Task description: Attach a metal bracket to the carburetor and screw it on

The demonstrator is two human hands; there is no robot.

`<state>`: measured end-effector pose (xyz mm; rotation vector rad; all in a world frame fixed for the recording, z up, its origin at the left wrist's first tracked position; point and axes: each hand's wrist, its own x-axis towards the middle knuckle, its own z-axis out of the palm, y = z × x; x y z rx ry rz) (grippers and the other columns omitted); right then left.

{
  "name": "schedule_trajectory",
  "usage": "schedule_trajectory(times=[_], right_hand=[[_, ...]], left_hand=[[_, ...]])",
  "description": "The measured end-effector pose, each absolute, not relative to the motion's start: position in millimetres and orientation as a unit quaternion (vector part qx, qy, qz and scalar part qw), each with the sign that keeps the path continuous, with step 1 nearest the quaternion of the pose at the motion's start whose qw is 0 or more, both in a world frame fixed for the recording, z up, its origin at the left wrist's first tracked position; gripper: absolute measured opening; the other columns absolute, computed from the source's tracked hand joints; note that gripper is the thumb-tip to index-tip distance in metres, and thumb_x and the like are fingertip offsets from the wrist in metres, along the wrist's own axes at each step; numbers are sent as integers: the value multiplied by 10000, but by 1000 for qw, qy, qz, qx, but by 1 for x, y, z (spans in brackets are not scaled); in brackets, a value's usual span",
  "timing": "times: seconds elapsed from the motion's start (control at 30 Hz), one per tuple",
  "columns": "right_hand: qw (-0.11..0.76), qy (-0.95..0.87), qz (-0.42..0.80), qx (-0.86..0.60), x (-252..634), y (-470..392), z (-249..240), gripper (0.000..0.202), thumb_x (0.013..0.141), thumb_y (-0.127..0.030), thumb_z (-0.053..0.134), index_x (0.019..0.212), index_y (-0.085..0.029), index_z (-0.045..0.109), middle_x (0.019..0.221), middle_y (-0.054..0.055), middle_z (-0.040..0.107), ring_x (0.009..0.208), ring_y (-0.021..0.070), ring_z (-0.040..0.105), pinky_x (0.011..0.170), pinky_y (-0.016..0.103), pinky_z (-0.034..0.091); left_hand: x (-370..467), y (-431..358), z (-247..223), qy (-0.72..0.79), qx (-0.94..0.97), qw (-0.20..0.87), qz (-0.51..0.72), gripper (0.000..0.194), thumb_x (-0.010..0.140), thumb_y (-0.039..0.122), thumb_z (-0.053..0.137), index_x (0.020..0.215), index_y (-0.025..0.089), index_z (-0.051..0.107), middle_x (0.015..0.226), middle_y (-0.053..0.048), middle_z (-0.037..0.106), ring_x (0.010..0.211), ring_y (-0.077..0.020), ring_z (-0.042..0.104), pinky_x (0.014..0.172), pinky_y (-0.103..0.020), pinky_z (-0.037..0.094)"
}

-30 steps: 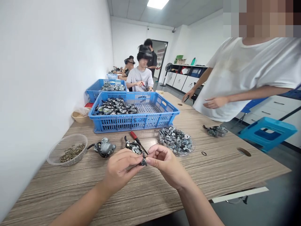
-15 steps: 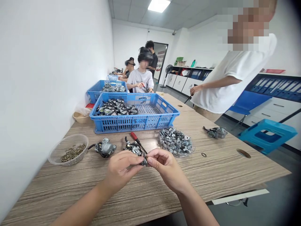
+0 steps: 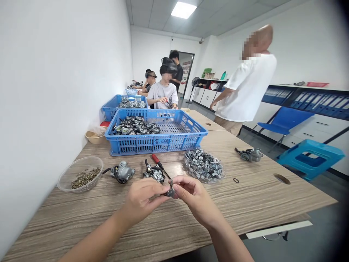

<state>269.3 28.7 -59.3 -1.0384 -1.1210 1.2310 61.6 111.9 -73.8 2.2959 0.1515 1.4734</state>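
Observation:
Between my two hands is a small grey metal part (image 3: 171,192), partly hidden by the fingers. My left hand (image 3: 145,196) pinches it from the left with thumb and forefinger. My right hand (image 3: 192,193) is closed on its other side, thumb and fingertips against it. Just beyond the fingers lies a carburetor (image 3: 154,173) with a black hose, and a red-handled screwdriver (image 3: 156,159) rests beside it, its shaft pointing toward my hands. Another carburetor (image 3: 122,172) sits to the left. A clear bowl of small grey metal parts (image 3: 204,165) stands beyond my right hand.
A clear bowl of brass screws (image 3: 85,178) stands at the left. Behind, a blue crate (image 3: 158,143) holds many carburetors. Toward the right are a carburetor (image 3: 249,154), a black ring (image 3: 236,180) and a table hole (image 3: 282,178). A person in white (image 3: 245,87) stands beyond the table.
The small grey part has turned in my fingers and shows more of itself, slightly lower. The standing person in white has moved away and to the left.

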Motion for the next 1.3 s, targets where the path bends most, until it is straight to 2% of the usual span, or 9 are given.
schedule_trajectory(times=[0.23, 0.43, 0.63, 0.77, 0.9, 0.97, 1.13, 1.23, 1.3], right_hand=[[530, -519, 516, -429, 275, 26, -56, 308, 956, -493, 851, 963, -191, 795, 856, 24, 723, 803, 150, 619, 770, 292, 494], [509, -557, 494, -432, 277, 22, -54, 347, 997, -536, 790, 933, -196, 762, 830, 22, 696, 785, 162, 606, 763, 307, 481], [544, -570, 428, -443, 275, 36, -65, 303, 990, -515, 801, 1055, -223, 756, 901, 35, 737, 834, 185, 665, 800, 328, 539], [552, -612, 351, -445, 279, 52, -63, 278, 961, -438, 848, 1175, -271, 789, 1055, 56, 756, 869, 187, 677, 795, 331, 551], [512, -710, 276, -398, 286, 74, -49, 189, 943, -391, 870, 1086, -272, 839, 1036, 71, 776, 857, 198, 692, 721, 324, 533], [492, -729, 283, -383, 290, 88, -41, 158, 942, -400, 871, 1017, -264, 841, 991, 67, 789, 847, 200, 701, 714, 323, 534], [440, -750, 336, -361, 296, 118, -37, 231, 918, -452, 887, 938, -230, 826, 970, 72, 793, 807, 193, 708, 671, 311, 536], [445, -744, 348, -356, 296, 126, -49, 259, 928, -458, 876, 885, -217, 790, 938, 67, 783, 792, 192, 710, 671, 317, 543], [462, -736, 344, -355, 296, 127, -59, 264, 941, -452, 862, 858, -221, 763, 914, 61, 774, 799, 199, 709, 710, 343, 558]], left_hand=[[60, 108, -66, 58, 835, 224, 499, 233, 987, 173, 816, 1216, 191, 778, 833, -26, 801, 704, -146, 747, 669, -237, 596], [59, 107, -65, 81, 840, 289, 452, 272, 1021, 224, 780, 1292, 209, 790, 874, -49, 808, 689, -140, 724, 585, -206, 557], [57, 116, -72, 130, 833, 316, 436, 305, 1059, 315, 734, 1345, 229, 798, 1036, -90, 833, 766, -160, 737, 668, -240, 602], [55, 122, -72, 177, 807, 373, 421, 313, 1036, 358, 762, 1311, 224, 825, 990, -87, 831, 790, -187, 763, 675, -258, 618], [53, 131, -74, 189, 750, 476, 420, 366, 1030, 375, 761, 1338, 183, 811, 1016, -108, 837, 792, -196, 788, 728, -297, 653], [52, 136, -75, 194, 732, 492, 430, 377, 1024, 387, 766, 1321, 162, 816, 1010, -113, 847, 793, -198, 786, 749, -310, 657], [49, 145, -78, 227, 752, 437, 437, 342, 1027, 400, 760, 1286, 191, 841, 1159, -128, 849, 833, -196, 758, 693, -277, 598], [49, 147, -80, 251, 781, 361, 443, 307, 1036, 392, 754, 1263, 210, 849, 1045, -103, 849, 795, -186, 710, 657, -270, 541], [51, 147, -82, 254, 799, 305, 452, 273, 1042, 381, 749, 1231, 211, 850, 951, -85, 837, 807, -196, 696, 706, -297, 543]])
